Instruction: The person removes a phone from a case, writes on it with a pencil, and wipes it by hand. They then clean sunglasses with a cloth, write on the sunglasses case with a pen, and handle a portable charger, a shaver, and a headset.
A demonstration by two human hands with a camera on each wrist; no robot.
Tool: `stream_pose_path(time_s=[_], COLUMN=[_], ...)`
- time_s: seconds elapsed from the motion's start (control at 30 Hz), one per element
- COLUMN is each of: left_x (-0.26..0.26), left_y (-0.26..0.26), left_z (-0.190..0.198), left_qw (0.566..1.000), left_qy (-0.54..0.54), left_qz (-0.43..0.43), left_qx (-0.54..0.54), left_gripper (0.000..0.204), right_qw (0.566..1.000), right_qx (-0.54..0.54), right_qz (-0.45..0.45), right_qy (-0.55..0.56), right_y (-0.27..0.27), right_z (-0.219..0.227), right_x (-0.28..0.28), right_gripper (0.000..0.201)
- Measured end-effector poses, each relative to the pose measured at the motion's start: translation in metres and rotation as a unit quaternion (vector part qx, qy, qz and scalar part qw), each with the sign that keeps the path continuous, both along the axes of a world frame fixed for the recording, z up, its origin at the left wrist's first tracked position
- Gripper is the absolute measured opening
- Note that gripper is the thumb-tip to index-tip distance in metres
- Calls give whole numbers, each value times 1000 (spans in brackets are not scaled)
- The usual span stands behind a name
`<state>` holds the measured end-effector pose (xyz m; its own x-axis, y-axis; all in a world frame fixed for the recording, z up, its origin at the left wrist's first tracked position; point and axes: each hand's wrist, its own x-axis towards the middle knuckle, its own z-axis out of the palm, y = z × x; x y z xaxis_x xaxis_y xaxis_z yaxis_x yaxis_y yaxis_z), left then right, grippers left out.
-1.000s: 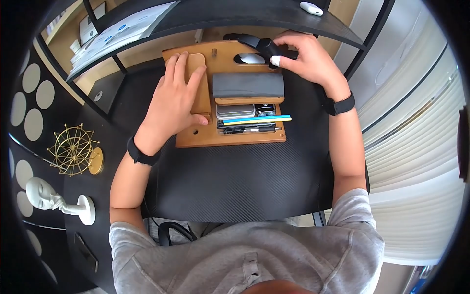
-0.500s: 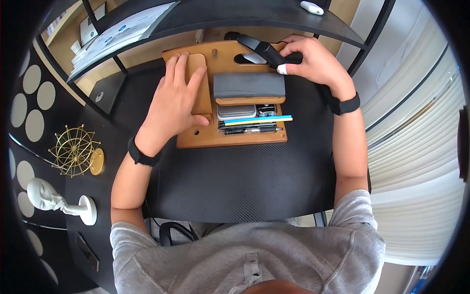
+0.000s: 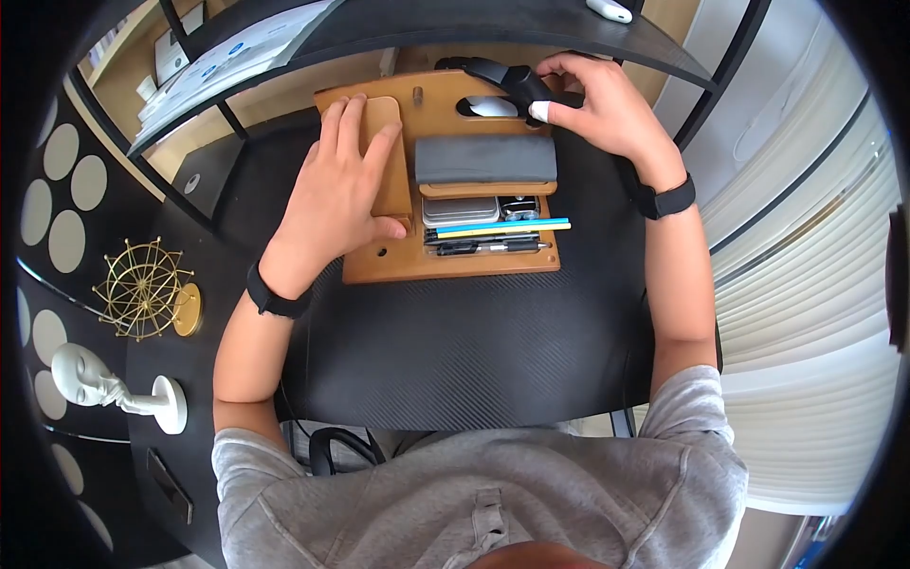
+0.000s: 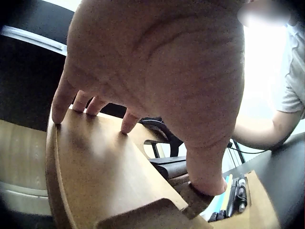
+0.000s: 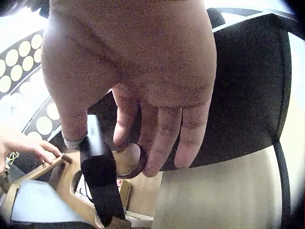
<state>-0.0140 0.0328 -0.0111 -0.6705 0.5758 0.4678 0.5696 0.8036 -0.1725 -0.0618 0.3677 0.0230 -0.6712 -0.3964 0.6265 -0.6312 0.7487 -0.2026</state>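
Note:
In the head view, my right hand [image 3: 607,106] pinches a black strap-like thing [image 3: 507,81], seemingly a wristwatch, between thumb and fingers. It lies across the top edge of a brown wooden desk organizer [image 3: 455,270], beside the oval cutout; its shiny end [image 5: 95,136] shows in the right wrist view. White wrap covers the thumb tip. My left hand [image 3: 341,185] rests spread on the organizer's raised wooden panel [image 4: 105,171], fingertips pressing its face, thumb at the lower end. A grey case [image 3: 485,159] stands on the organizer's ledge, above pencils [image 3: 502,229] and pens [image 3: 493,247].
A black shelf [image 3: 474,28] overhangs the desk's back, bearing papers [image 3: 246,52] and a white earbud case [image 3: 609,10]. A gold wheel ornament [image 3: 142,289] and a white head figurine [image 3: 90,375] stand at left. White curtain [image 3: 796,313] hangs at right.
My right hand first shifted slightly right and down with the watch-like thing, then back up, its strap now lying flatter along the top edge. My left hand keeps its place on the panel.

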Motion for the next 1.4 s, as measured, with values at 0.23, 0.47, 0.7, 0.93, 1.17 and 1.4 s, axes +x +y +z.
stream_pose_path(time_s=[0.23, 0.47, 0.7, 0.93, 1.17, 1.4], left_x=[-1, 0, -2, -17, -43, -39], left_y=[0, -1, -2, -40, -94, -78], left_z=[-1, -2, 0, 29, 41, 31], left_qw=[1000, 1000, 1000, 982, 973, 954], left_qy=[-3, -2, -2, -114, -182, -297], left_qz=[-1, 3, -5, -134, -57, -22], left_qx=[5, -3, 0, 65, 130, 19], left_gripper=[115, 114, 114, 99, 68, 48], right_qw=[999, 999, 999, 998, 998, 998], right_qx=[26, 54, 50, 55, 27, 19], right_qz=[20, -5, -12, -1, 30, 20], right_qy=[-27, -7, -11, -16, -38, -60], right_y=[0, -2, -3, -1, -1, -2], right_z=[3, 2, 4, 4, 5, 5], right_x=[4, 6, 9, 7, 6, 7], right_gripper=[39, 36, 33, 29, 30, 30])
